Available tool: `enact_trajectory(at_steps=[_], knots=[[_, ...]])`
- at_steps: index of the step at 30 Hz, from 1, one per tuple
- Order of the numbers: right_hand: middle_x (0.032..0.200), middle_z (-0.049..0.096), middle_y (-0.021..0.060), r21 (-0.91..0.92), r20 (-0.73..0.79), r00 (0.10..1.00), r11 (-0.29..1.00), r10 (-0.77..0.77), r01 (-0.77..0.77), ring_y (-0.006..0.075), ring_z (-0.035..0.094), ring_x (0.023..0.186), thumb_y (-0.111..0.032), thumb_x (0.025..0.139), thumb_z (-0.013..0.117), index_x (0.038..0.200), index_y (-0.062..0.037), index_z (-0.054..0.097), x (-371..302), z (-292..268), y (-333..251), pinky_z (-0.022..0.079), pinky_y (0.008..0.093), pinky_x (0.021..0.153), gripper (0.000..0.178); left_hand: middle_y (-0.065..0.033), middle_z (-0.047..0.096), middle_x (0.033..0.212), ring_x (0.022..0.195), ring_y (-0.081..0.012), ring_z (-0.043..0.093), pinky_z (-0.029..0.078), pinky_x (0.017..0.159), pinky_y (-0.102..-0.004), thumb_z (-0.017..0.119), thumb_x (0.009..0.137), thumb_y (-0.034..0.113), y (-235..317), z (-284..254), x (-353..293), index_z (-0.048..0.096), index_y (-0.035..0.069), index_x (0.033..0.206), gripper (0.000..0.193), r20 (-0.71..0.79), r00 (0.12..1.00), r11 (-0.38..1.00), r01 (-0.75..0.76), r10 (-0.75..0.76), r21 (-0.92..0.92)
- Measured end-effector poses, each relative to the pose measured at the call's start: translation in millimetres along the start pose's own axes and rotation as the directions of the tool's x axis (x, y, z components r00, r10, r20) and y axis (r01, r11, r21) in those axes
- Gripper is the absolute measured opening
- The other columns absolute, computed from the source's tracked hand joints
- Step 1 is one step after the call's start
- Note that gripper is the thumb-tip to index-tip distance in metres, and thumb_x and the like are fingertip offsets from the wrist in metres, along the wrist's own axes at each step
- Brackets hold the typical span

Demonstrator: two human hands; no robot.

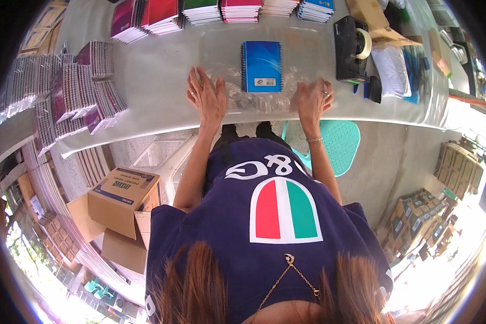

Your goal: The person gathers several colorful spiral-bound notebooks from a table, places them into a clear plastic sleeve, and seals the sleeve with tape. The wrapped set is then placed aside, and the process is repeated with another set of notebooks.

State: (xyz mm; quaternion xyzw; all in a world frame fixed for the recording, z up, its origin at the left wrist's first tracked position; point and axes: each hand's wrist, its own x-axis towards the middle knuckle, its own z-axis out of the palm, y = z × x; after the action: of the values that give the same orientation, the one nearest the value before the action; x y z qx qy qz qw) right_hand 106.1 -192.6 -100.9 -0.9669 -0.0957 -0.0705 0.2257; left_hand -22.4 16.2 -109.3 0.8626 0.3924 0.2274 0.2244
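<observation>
Box (127, 189): though its flaps gape, contents are hidden.
Film (234, 86): clear, wrinkled around spiral notebook (261, 66), by table's (156, 97) near edge.
Your left hand (206, 97): fingers loosely spread.
Right hand (314, 102): fingers curled, pinch unclear.

The place is a workshop that doubles as a stationery store: stacked spiral notebooks (163, 20), sorted by cover colour, line the far side of the worktop (155, 93), bundles of more notebooks (76, 89) in shiny wrap crowd its left end, and a black tape dispenser (349, 49) sits at the right. One blue notebook (261, 62) lies amid clear plastic (231, 93). An open cardboard box (125, 189) and piled cartons (416, 220) stand around the grey floor (382, 154); the glaring rim is probably daylight.
</observation>
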Motion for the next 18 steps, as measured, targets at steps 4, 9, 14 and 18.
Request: enact_trajectory(at_steps=[4,9,14,18], knots=[[0.136,0.041,0.0159,-0.093,0.001,0.979,0.975,-0.203,0.202,0.0372,0.034,0.126,-0.018,0.086,0.064,0.129,-0.0067,0.048,-4,7,-4,0.026,0.0516,0.101,0.046,-0.0157,0.037,0.145,0.135,-0.0356,0.032,0.018,0.108,-0.0591,0.060,0.091,0.029,-2,8,-5,0.053,0.012,0.132,0.045,0.015,0.976,0.941,-0.212,0.215,0.264],[0.114,0.055,0.0135,0.117,0.171,0.984,0.993,-0.049,0.029,0.0305,0.051,0.108,-0.011,0.084,0.067,0.126,-0.0096,0.048,8,-8,-15,0.031,0.0494,0.098,0.046,-0.0098,0.052,0.134,0.125,-0.0311,0.048,0.027,0.102,-0.0572,0.064,0.088,0.019,11,-15,-4,0.057,0.015,0.124,0.036,0.153,0.980,0.985,-0.146,0.131,0.096],[0.092,0.063,0.0111,0.529,0.499,0.861,0.751,0.101,-0.395,0.0210,0.065,0.080,-0.006,0.084,0.069,0.131,-0.0058,0.040,17,-45,14,0.050,0.0320,0.072,0.055,-0.0069,0.066,0.097,0.093,-0.0226,0.063,0.045,0.082,-0.0388,0.072,0.084,0.019,26,-59,-5,0.060,0.008,0.109,0.030,0.351,0.882,0.837,0.432,-0.314,-0.336],[0.100,0.062,0.0150,0.590,0.781,0.625,0.306,0.020,-0.747,0.0192,0.066,0.085,-0.003,0.085,0.069,0.132,-0.0013,0.035,15,-50,43,0.055,0.0267,0.068,0.058,-0.0084,0.065,0.093,0.090,-0.0150,0.063,0.048,0.074,-0.0304,0.075,0.082,0.020,1,-58,-13,0.056,0.006,0.114,0.040,0.069,0.995,0.972,0.086,-0.072,-0.219]])
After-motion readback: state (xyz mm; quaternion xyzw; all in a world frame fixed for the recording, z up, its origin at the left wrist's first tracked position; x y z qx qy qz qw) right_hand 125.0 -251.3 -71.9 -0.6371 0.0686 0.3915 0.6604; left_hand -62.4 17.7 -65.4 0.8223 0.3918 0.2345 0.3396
